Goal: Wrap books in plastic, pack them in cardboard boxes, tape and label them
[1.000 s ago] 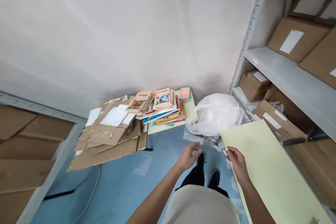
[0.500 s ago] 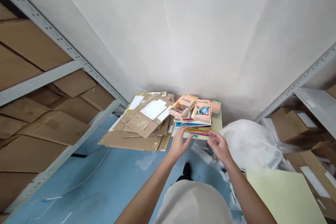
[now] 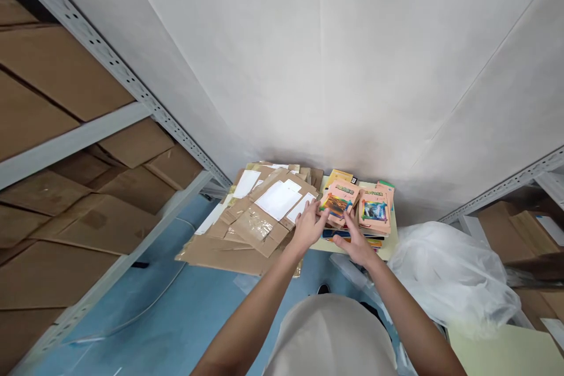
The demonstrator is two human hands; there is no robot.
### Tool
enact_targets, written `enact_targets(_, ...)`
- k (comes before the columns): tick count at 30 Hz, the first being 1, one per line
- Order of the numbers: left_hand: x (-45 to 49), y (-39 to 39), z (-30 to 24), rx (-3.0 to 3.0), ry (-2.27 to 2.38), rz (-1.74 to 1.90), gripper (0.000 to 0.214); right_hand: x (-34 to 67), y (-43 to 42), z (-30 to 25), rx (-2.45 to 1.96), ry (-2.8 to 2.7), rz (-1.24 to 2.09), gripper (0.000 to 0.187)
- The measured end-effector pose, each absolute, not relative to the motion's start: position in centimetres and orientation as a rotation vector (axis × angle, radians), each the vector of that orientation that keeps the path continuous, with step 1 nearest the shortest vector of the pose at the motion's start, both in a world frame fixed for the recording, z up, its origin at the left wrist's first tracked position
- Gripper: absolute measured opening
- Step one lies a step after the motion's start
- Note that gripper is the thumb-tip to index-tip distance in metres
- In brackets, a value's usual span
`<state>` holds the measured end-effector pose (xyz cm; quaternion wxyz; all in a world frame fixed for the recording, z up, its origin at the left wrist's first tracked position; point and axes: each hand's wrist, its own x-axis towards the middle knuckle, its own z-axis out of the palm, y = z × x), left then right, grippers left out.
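Head camera: a narrow aisle of blue floor [image 3: 176, 317] ends at a white wall [image 3: 330, 70], hemmed by two metal racks, the left rack [image 3: 132, 88] packed with brown cartons and the right rack [image 3: 506, 185] just showing at the frame edge. Open floor lies only toward the near left. Against the wall sit one pile of flattened cardboard [image 3: 229, 244] and, touching its right side, one stack of booklets [image 3: 372, 239] on a pale board [image 3: 390, 249]. One white plastic bag [image 3: 445, 273] bulges just right of the stack, filling the near right corner.

Two pink booklets lie face up side by side on top. The person's left hand [image 3: 308, 224] reaches in with fingers stretched out, their tips resting on the near left edge of the left pink booklet [image 3: 337, 204]; nothing is clasped. The right hand [image 3: 355, 245] is spread loose at the stack's front edge, forefinger pointing up between the left one and the right pink booklet [image 3: 374, 211], likewise holding nothing.
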<state>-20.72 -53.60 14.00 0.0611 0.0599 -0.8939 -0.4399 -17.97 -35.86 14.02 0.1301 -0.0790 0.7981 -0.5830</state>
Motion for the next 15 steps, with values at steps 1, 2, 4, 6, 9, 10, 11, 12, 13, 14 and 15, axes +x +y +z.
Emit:
enact_targets(1,-20.3,-53.5,13.9,0.146,-2.712,-1.326,0.053,-17.8,-35.9,13.9,-0.21,2.31,-1.731,0.097)
enact_targets(2,-19.8,-53.4,13.9,0.114,-2.716,-1.308,0.051,-17.5,-36.0,13.8,-0.187,2.294,-1.785,0.092)
enact_targets(4,-18.6,-52.9,13.9,0.073,-2.706,-1.267,0.049,-16.9,-36.0,13.8,-0.105,2.247,-1.937,0.08)
enact_targets(6,-17.3,-52.3,13.8,0.072,-2.666,-1.264,0.047,-16.3,-36.1,13.9,0.042,2.192,-2.103,0.07)
enact_targets(9,-15.5,-51.3,13.5,0.126,-2.569,-1.372,0.043,-15.7,-35.9,14.2,0.322,2.125,-2.292,0.058)
enact_targets(10,-15.0,-50.9,13.3,0.148,-2.527,-1.439,0.042,-15.6,-35.7,14.2,0.396,2.098,-2.34,0.055)
enact_targets(11,-14.5,-50.6,13.2,0.171,-2.481,-1.527,0.04,-15.5,-35.5,14.2,0.455,2.072,-2.384,0.052)
enact_targets(12,-14.2,-50.3,13.0,0.197,-2.43,-1.638,0.039,-15.4,-35.3,14.1,0.498,2.05,-2.422,0.05)
enact_targets(13,-13.9,-49.9,12.8,0.225,-2.37,-1.776,0.039,-15.2,-35.0,14.0,0.535,2.037,-2.45,0.048)
enact_targets(14,-13.7,-49.6,12.6,0.257,-2.297,-1.938,0.04,-15.0,-34.8,13.8,0.571,2.034,-2.465,0.046)
enact_targets(15,-13.5,-49.2,12.4,0.296,-2.209,-2.111,0.042,-14.6,-34.5,13.7,0.609,2.036,-2.471,0.045)
